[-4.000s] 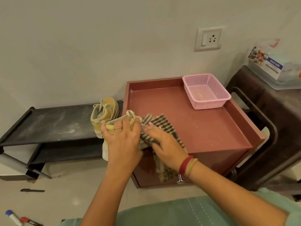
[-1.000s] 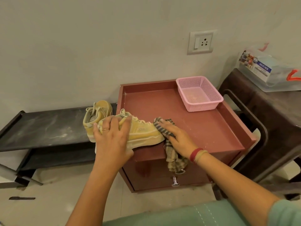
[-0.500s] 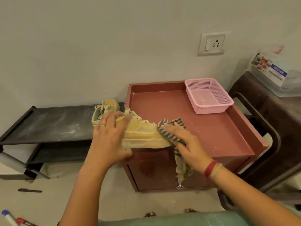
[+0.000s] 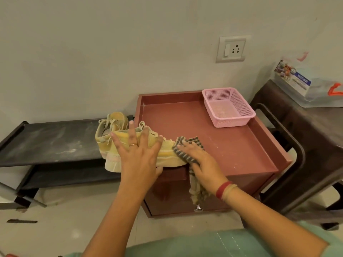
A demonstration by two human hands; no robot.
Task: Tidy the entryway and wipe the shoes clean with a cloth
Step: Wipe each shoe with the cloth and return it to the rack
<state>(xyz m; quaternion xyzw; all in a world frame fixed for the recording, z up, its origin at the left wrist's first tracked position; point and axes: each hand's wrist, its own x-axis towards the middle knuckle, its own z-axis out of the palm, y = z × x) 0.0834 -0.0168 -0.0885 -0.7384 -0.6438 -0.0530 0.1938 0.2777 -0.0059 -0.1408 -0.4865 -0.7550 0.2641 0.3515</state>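
Down at the bottom, my green clothing (image 4: 204, 243), and both forearms reach out over it. My left hand (image 4: 138, 156) is on the yellow shoe (image 4: 167, 154): fingers spread wide across its side, thumb tucked under the sole, so I'm gripping it. A ring shows on one finger. The shoe lies on its side along the front edge of the red bench (image 4: 232, 145), heel hanging out past the left corner, toe pointing right.

My right hand (image 4: 202, 164) has the checked cloth (image 4: 193, 140) bunched under it. The fingers bend over the cloth and press it onto the toe of the shoe. A loose tail of cloth dangles beneath my palm, down the drawer front to just above the metal knob (image 4: 198, 207). Red and tan bands sit on that wrist.

Further out, the second yellow shoe (image 4: 109, 134) stands on the dusty black shoe rack (image 4: 52, 143), right behind the heel of the one I'm holding. At the bench's far right corner sits a pink basket (image 4: 228, 108). To the right is a dark stool (image 4: 297, 127) with a clear plastic box (image 4: 306, 89) on top. On the wall beyond, a white socket (image 4: 233, 49).
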